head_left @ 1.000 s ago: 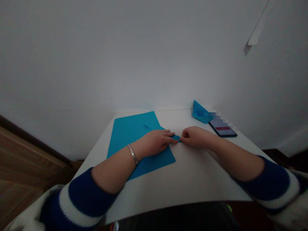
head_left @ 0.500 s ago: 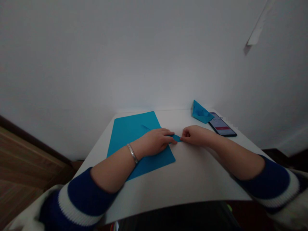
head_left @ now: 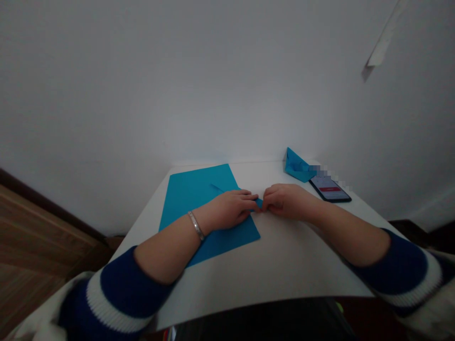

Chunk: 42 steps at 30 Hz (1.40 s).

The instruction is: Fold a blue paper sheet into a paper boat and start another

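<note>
A large blue paper sheet (head_left: 194,199) lies flat on the white table (head_left: 284,265). My left hand (head_left: 231,208), with a silver bracelet on its wrist, rests on the sheet's right side, fingers pressing a small folded blue piece (head_left: 259,202). My right hand (head_left: 284,201) is curled, its fingertips pinching the other end of that piece. The two hands almost touch and hide most of the piece.
A folded blue paper boat (head_left: 296,166) stands at the table's far right corner. A phone (head_left: 330,188) with a lit screen lies beside it. White walls close in behind and to the right. Wooden floor shows at the left.
My right hand has slid left along the small blue piece toward my left hand, covering more of it. The left hand has stayed put.
</note>
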{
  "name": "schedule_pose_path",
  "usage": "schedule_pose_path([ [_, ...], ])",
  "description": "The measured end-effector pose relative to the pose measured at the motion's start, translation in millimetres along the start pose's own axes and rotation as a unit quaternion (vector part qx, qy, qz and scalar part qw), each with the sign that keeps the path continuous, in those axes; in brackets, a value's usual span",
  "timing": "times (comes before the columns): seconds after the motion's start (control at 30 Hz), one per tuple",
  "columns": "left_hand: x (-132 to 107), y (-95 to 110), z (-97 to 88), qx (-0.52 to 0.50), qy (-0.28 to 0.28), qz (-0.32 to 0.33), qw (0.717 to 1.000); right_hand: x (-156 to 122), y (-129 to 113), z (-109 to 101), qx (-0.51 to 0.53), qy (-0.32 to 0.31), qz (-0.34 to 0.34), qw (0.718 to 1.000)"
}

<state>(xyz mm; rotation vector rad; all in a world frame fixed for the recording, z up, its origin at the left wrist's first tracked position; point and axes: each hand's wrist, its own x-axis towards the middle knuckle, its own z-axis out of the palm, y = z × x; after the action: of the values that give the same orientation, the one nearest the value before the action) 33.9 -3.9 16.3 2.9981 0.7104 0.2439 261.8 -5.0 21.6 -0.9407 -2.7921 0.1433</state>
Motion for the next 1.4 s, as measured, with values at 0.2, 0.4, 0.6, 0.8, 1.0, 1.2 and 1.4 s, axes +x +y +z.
schedule_pose_path([
  [0.2,2,0,-0.5,0.015,-0.003,0.012,1.000,-1,-11,-6,-0.084,-0.008,-0.001,0.996],
  [0.4,4,4,-0.6,0.097,-0.002,0.031,0.995,3,-17,-8,-0.130,-0.018,-0.031,0.991],
  [0.6,3,6,1.4,0.121,0.006,0.027,0.992,4,-20,-10,-0.161,-0.032,-0.007,0.986],
  [0.8,2,5,1.6,0.121,0.003,0.017,0.992,3,-18,-14,-0.187,-0.061,0.016,0.980],
  [1.0,0,4,2.8,0.127,0.001,0.015,0.992,2,-17,-18,-0.201,-0.100,0.049,0.973],
  [1.2,-1,3,2.8,0.107,0.002,0.010,0.994,1,-19,-23,-0.179,-0.108,0.084,0.974],
  [1.4,-2,2,2.7,0.075,0.016,0.006,0.997,0,-15,-19,-0.157,-0.081,0.163,0.971],
])
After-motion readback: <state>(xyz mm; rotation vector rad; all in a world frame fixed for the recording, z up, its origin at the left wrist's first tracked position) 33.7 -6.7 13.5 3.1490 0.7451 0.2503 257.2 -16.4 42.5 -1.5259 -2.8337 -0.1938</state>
